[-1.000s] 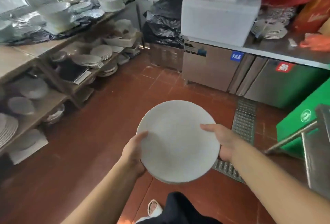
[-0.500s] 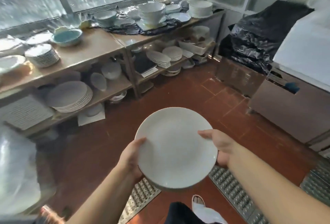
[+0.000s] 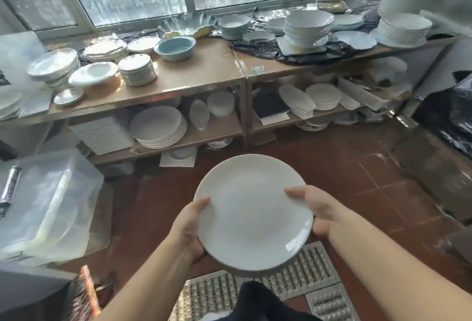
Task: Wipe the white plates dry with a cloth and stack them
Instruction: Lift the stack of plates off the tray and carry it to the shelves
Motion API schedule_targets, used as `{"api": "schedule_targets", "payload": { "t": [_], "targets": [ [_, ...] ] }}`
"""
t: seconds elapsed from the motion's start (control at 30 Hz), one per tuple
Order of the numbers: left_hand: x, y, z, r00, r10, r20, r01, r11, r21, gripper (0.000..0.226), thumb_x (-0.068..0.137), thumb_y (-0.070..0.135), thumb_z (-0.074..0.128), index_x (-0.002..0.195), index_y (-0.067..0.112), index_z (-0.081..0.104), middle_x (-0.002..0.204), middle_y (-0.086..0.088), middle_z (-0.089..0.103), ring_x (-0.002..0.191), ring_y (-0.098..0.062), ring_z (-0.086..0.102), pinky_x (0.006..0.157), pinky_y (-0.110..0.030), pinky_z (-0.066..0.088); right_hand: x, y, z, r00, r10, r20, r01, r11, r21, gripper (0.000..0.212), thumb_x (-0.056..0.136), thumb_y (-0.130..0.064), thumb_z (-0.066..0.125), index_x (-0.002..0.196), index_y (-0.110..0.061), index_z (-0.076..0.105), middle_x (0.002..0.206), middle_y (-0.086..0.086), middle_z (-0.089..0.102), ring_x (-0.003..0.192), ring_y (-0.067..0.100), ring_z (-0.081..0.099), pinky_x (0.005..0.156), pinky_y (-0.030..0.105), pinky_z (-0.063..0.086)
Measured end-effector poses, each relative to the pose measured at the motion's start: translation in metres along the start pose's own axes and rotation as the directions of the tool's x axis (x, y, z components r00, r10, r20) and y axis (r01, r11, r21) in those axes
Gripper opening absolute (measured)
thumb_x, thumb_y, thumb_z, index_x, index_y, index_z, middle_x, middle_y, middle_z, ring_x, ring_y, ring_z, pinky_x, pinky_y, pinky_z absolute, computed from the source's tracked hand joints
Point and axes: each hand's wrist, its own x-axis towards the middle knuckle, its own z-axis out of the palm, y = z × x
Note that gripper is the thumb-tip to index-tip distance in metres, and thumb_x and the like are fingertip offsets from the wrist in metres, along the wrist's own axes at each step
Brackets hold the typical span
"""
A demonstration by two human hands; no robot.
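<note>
I hold a round white plate (image 3: 252,213) level in front of me, above the red tiled floor. My left hand (image 3: 190,226) grips its left rim, thumb on top and fingers hidden underneath. My right hand (image 3: 315,209) grips the right rim in the same way. More plate edges seem to show beneath the top plate, though I cannot tell for sure. A stack of similar large white plates (image 3: 158,127) lies on the lower shelf straight ahead. No cloth is in view.
Two wooden shelf tables (image 3: 204,75) under the windows carry many plates and bowls, among them a blue bowl (image 3: 175,47). A clear plastic bin (image 3: 43,208) stands at the left. Metal drain grates (image 3: 301,277) run across the floor by my feet. Black bags (image 3: 452,113) sit at right.
My view has swung left from the steel counters toward the window shelves, which now lie straight ahead and closer. Both hands keep the same grip on the plate.
</note>
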Motion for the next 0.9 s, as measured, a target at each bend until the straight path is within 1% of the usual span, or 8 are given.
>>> {"api": "schedule_targets", "payload": {
  "t": [0.1, 0.2, 0.3, 0.37, 0.43, 0.57, 0.67, 0.9],
  "targets": [
    [0.023, 0.024, 0.019, 0.999, 0.006, -0.036, -0.007, 0.999, -0.037, 0.038, 0.103, 0.031, 0.053, 0.123, 0.005, 0.072, 0.116, -0.022, 0.078, 0.092, -0.039, 0.075, 0.084, -0.048, 0.058, 0.031, -0.043, 0.004, 1.000, 0.000, 0.026, 0.001, 1.000, -0.031, 0.032, 0.103, -0.020, 0.056, 0.123, 0.001, 0.071, 0.107, 0.022, 0.078, 0.086, 0.035, 0.078, 0.078, 0.042, 0.057],
    [0.052, 0.050, 0.033, 0.998, 0.013, -0.059, -0.017, 0.998, -0.068, 0.039, 0.104, 0.031, 0.052, 0.124, 0.005, 0.073, 0.110, -0.020, 0.080, 0.085, -0.037, 0.077, 0.083, -0.046, 0.058, 0.067, -0.081, 0.013, 0.999, 0.006, 0.040, -0.003, 0.997, -0.071, 0.033, 0.102, -0.019, 0.057, 0.124, 0.002, 0.071, 0.112, 0.023, 0.077, 0.096, 0.038, 0.075, 0.082, 0.043, 0.057],
    [0.086, 0.081, 0.044, 0.995, 0.026, -0.092, -0.032, 0.997, -0.069, 0.040, 0.104, 0.029, 0.053, 0.130, 0.004, 0.071, 0.119, -0.022, 0.077, 0.094, -0.038, 0.074, 0.085, -0.046, 0.057, 0.106, -0.115, 0.026, 0.998, 0.023, 0.055, -0.018, 0.996, -0.087, 0.032, 0.102, -0.018, 0.057, 0.123, 0.001, 0.071, 0.111, 0.022, 0.078, 0.095, 0.037, 0.075, 0.081, 0.043, 0.057],
    [0.113, 0.103, 0.049, 0.996, 0.017, -0.085, -0.024, 0.997, -0.072, 0.042, 0.105, 0.029, 0.053, 0.133, 0.003, 0.070, 0.123, -0.022, 0.076, 0.099, -0.039, 0.073, 0.087, -0.047, 0.057, 0.135, -0.138, 0.035, 0.998, 0.029, 0.056, -0.024, 0.995, -0.098, 0.032, 0.102, -0.019, 0.058, 0.123, 0.001, 0.071, 0.111, 0.021, 0.078, 0.099, 0.037, 0.075, 0.085, 0.044, 0.057],
    [0.143, 0.129, 0.052, 0.996, 0.011, -0.085, -0.018, 0.997, -0.075, 0.041, 0.105, 0.029, 0.054, 0.132, 0.004, 0.070, 0.122, -0.022, 0.076, 0.097, -0.039, 0.074, 0.084, -0.047, 0.058, 0.165, -0.159, 0.046, 0.998, 0.034, 0.051, -0.029, 0.994, -0.105, 0.032, 0.101, -0.020, 0.058, 0.123, 0.000, 0.071, 0.113, 0.022, 0.077, 0.103, 0.038, 0.074, 0.088, 0.046, 0.057],
    [0.202, 0.193, 0.060, 0.997, -0.028, -0.073, 0.023, 0.998, -0.065, 0.039, 0.104, 0.031, 0.056, 0.128, 0.005, 0.072, 0.108, -0.019, 0.080, 0.084, -0.036, 0.077, 0.076, -0.044, 0.058, 0.221, -0.206, 0.075, 0.998, 0.052, 0.039, -0.049, 0.997, -0.064, 0.032, 0.101, -0.020, 0.059, 0.122, 0.000, 0.072, 0.113, 0.023, 0.077, 0.096, 0.038, 0.076, 0.083, 0.046, 0.057],
    [0.241, 0.243, 0.065, 0.997, -0.044, -0.057, 0.041, 0.998, -0.045, 0.041, 0.103, 0.031, 0.057, 0.132, 0.005, 0.071, 0.113, -0.020, 0.079, 0.088, -0.036, 0.076, 0.077, -0.044, 0.058, 0.255, -0.242, 0.099, 0.998, 0.058, 0.024, -0.057, 0.998, -0.037, 0.033, 0.100, -0.020, 0.059, 0.121, 0.002, 0.072, 0.110, 0.023, 0.077, 0.086, 0.038, 0.079, 0.079, 0.045, 0.057],
    [0.321, 0.342, 0.085, 1.000, -0.010, -0.030, 0.009, 0.999, -0.037, 0.038, 0.103, 0.030, 0.059, 0.130, 0.006, 0.071, 0.116, -0.018, 0.079, 0.090, -0.036, 0.077, 0.078, -0.044, 0.059, 0.323, -0.331, 0.144, 0.999, 0.035, -0.001, -0.035, 0.999, 0.022, 0.030, 0.100, -0.020, 0.060, 0.118, 0.000, 0.071, 0.106, 0.022, 0.078, 0.082, 0.038, 0.079, 0.073, 0.044, 0.057]
  ]
}}
